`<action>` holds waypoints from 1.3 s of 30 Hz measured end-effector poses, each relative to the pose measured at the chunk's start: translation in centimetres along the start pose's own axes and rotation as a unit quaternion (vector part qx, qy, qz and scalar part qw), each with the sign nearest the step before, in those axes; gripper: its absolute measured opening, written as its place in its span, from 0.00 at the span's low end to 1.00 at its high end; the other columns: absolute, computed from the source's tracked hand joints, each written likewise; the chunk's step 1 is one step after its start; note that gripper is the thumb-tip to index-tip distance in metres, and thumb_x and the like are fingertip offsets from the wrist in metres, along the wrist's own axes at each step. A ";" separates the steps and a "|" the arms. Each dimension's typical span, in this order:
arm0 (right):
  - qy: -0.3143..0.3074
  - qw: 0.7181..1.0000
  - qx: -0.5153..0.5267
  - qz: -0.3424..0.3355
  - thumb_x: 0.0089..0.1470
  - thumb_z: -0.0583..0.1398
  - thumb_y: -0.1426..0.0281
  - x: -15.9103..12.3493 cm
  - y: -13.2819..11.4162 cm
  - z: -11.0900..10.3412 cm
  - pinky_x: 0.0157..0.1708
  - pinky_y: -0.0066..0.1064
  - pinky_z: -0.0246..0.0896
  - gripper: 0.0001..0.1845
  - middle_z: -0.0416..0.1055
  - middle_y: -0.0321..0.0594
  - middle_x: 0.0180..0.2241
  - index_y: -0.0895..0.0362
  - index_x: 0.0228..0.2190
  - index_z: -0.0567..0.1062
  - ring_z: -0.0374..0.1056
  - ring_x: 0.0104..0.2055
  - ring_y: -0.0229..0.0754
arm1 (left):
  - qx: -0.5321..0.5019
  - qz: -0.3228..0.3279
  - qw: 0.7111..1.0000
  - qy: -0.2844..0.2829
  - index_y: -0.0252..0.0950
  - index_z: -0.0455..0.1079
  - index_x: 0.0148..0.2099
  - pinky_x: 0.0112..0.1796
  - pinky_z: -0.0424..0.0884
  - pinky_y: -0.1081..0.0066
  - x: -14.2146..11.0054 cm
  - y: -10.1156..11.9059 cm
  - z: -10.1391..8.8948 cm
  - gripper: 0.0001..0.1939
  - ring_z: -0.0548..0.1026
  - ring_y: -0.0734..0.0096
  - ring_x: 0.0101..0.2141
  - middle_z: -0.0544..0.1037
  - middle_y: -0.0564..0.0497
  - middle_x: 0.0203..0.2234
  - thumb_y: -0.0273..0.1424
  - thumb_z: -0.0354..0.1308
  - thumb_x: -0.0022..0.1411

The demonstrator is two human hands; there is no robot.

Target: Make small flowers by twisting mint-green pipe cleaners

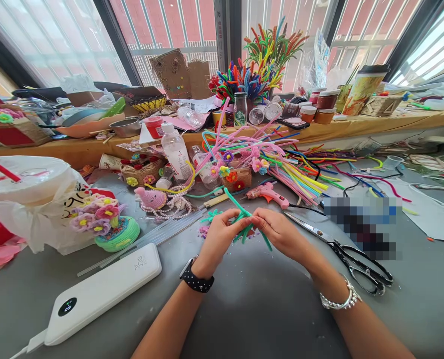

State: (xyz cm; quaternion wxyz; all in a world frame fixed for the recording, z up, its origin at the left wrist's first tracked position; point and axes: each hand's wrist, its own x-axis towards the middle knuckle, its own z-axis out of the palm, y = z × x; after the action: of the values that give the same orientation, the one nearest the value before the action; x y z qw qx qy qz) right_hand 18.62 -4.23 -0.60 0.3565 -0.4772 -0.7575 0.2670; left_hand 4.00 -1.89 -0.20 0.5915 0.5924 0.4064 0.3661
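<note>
Holding fuzzy green stems over the grey table, our left hand and right hand both pinch them, and so hide their middle. We cannot make out what lies under the blurred patch beside the shiny, loop-handled scissors.

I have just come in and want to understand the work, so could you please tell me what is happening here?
A person at a crowded gray table is handling green pipe cleaners. The left hand and right hand pinch them close together, with strands sticking out around the fingers. A pink glue gun lies just beyond the hands, scissors lie by the right arm, and more pipe cleaners are piled behind.
</note>
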 end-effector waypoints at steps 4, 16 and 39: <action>-0.001 0.999 0.040 -0.002 0.57 0.46 0.64 0.2 0.5 0.2 0.28 0.25 0.54 0.18 0.67 0.37 0.24 0.59 0.25 0.68 0.62 0.27 0.35 | -0.009 0.009 1.000 -0.016 0.31 0.67 0.28 0.24 0.59 0.77 0.1 -0.1 -0.1 0.14 0.65 0.78 0.23 0.67 0.54 0.21 0.39 0.56 0.49; 0.077 0.996 -0.035 -0.037 0.55 0.50 0.67 0.1 0.1 -0.8 0.23 0.24 0.49 0.14 0.60 0.34 0.20 0.58 0.21 0.64 0.55 0.23 0.34 | -0.029 -0.032 0.991 -0.130 0.32 0.64 0.37 0.29 0.66 0.73 0.0 0.8 -1.0 0.15 0.70 0.73 0.27 0.70 0.52 0.25 0.32 0.60 0.46; -0.082 0.991 -0.072 -0.081 0.54 0.50 0.67 -0.2 0.4 -2.2 0.23 0.25 0.48 0.15 0.58 0.33 0.19 0.59 0.20 0.64 0.54 0.23 0.34 | 0.049 0.030 0.963 -0.263 0.36 0.61 0.48 0.42 0.62 0.66 -0.2 0.9 -3.1 0.26 0.67 0.63 0.43 0.70 0.45 0.42 0.35 0.61 0.45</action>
State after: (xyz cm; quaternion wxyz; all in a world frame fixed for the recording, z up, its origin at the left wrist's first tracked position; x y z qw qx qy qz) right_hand 20.70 -4.12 0.35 0.2780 -0.4152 -0.8377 0.2204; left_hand 1.17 -0.83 0.84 0.6365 0.7079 0.2359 0.1949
